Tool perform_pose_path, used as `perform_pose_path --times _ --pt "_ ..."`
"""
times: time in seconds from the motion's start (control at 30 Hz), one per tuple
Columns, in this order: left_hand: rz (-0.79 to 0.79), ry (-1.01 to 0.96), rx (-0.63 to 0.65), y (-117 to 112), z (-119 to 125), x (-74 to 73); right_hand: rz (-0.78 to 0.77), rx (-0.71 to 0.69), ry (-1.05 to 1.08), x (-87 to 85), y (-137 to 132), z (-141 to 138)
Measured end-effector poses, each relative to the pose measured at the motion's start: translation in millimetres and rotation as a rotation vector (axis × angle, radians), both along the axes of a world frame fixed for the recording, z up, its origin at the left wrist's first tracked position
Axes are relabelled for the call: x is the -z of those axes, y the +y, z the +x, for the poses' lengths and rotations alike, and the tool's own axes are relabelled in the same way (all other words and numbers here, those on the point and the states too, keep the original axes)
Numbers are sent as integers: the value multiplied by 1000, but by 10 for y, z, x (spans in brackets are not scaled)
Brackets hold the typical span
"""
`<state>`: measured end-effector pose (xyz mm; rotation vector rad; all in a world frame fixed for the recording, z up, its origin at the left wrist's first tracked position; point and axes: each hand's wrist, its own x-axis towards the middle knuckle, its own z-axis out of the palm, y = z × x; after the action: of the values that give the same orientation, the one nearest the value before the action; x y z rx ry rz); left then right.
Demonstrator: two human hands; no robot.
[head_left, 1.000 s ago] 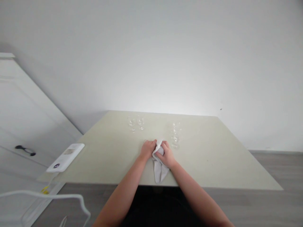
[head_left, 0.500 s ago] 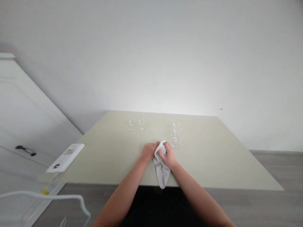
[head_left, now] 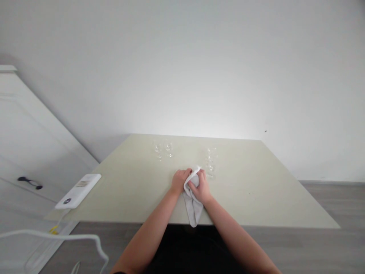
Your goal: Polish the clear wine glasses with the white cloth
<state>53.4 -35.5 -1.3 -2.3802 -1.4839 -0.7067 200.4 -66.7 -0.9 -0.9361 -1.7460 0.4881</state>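
Observation:
My left hand [head_left: 179, 180] and my right hand [head_left: 201, 187] are closed together over a white cloth [head_left: 193, 205] near the middle of the beige table [head_left: 256, 190]. The cloth's tail hangs toward the table's near edge. What the cloth may wrap is hidden by my fingers. Two clear glasses [head_left: 163, 149] stand behind my left hand at the back of the table. More clear glasses [head_left: 211, 161] stand just behind my right hand, a short gap away.
A white flat device [head_left: 78, 190] lies on the table's left edge. A white cabinet with a dark handle [head_left: 30, 182] stands at the left. A white cable [head_left: 57, 239] loops at the lower left. A plain white wall rises behind the table.
My hands have shifted slightly on the cloth, and its top end has moved up and right between my fingers. The glasses have not moved.

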Motion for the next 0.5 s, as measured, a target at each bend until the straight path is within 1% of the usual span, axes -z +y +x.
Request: perform_pose_path --times 0.07,0.1,0.17,0.2,0.27,0.37,0.43,0.5 --pt "-34 -24 23 13 -55 27 98 -78 -115 -28 -21 13" --pt "-25 -34 45 16 -78 30 136 -99 -148 -40 -28 11" --pt "45 -62 71 13 -101 17 170 -101 -152 -50 -31 -7" --pt "92 -74 65 10 -99 3 162 -89 -120 -48 -26 -20" --pt "180 -67 34 -1 -68 -27 96 -49 -6 -33 -3 -39" --pt "234 -3 40 -16 4 -53 -50 12 146 0 41 -30" --pt "225 13 44 -21 37 -50 -87 31 145 8 54 -4" --pt "197 -4 5 -18 42 -34 -37 6 73 -5 42 18"
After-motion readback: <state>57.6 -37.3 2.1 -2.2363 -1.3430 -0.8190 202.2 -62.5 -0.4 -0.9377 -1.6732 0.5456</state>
